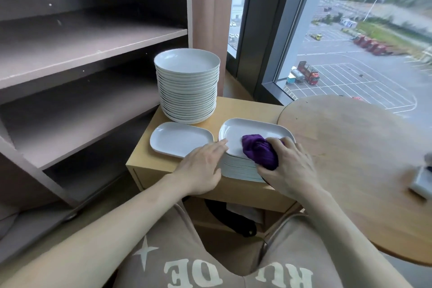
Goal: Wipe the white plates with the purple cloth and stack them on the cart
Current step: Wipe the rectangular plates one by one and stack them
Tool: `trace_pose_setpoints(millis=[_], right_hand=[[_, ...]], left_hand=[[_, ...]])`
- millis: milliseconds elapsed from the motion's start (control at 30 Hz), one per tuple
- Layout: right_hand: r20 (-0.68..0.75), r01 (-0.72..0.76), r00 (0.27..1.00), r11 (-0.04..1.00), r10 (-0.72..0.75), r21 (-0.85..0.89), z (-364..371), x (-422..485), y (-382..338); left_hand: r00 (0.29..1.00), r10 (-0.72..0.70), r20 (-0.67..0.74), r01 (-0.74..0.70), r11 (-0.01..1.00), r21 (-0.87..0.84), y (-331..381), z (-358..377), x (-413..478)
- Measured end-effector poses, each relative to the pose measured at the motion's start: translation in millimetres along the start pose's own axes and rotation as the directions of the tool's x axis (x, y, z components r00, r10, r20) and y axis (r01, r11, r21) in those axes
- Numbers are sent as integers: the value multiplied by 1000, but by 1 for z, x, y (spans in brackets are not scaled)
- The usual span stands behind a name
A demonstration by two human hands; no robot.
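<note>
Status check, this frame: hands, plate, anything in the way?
Right hand grips purple cloth on top plate of near stack. Left hand flat against plate's edge. Nothing blocking.

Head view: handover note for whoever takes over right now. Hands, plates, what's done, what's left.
Hands: left hand open, straight fingers at the left edge of the top plate; right hand grips the purple cloth, pressed on that plate.
Things: the top plate sits on a rectangular stack, front right on the cart; a single plate lies left of it; a round stack stands behind.
Done: probably the single plate, but I cannot confirm.
Left: finish this plate, stack it, then work down the pile.
</note>
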State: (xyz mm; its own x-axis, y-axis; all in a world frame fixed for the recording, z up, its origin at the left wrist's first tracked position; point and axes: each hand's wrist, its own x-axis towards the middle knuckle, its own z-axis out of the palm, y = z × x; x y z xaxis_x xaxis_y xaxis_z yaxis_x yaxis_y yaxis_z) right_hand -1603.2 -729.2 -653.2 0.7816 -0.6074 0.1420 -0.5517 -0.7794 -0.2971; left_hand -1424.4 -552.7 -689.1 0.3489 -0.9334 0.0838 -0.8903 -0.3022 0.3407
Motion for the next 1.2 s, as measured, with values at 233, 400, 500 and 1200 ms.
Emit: trace_pose_setpoints(millis=[233,400,500,1200], right_hand=[[267,31,964,996,-7,-86,-17,34,-11],[382,87,923,989,-35,-118,-18,63,-31],[382,147,920,979,-82,-144,-7,71,-48],[99,53,994,999,-53,1,23,86,-68]], left_hand=[[998,-63,28,67,982,-176,14,13,-5],[989,-146,19,146,950,-277,13,1,1],[989,-146,-29,130,942,-308,8,-4,3],[977,-205,-61,202,978,-54,7,-1,9]])
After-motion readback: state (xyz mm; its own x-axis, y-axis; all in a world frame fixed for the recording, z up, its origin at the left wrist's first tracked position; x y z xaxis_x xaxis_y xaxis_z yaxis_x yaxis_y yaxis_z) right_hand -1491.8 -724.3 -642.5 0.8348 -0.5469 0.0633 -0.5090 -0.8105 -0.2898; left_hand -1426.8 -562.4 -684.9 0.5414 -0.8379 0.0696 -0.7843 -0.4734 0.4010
